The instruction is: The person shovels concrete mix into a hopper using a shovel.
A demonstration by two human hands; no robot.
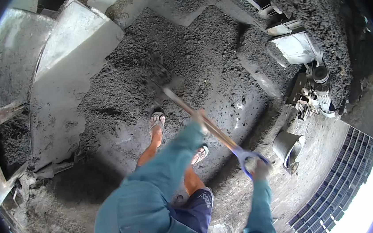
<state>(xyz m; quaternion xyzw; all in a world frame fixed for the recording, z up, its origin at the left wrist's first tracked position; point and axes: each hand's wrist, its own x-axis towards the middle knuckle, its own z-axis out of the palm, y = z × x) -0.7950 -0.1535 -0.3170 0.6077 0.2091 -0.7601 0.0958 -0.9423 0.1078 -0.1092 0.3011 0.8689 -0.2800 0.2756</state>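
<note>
A long-handled shovel (216, 133) slants across the middle of the head view. My left hand (202, 118) is closed round its wooden shaft. At the near end, my right hand (261, 170) grips the blue D-shaped handle, slightly smeared by motion. The shovel's far end is blurred and hidden among dark, crumbly material (158, 70), so the blade's outline cannot be made out. Loose dark grit spreads over the floor around it. Both arms wear teal sleeves.
My sandalled feet (156, 121) stand on gritty ground. Pale slabs (69, 47) lean at the left. At the right are a motor-like machine part (320, 98), a curved metal piece (288, 147) and a heap of grit (320, 20). Rows of dark blocks (338, 176) line the lower right.
</note>
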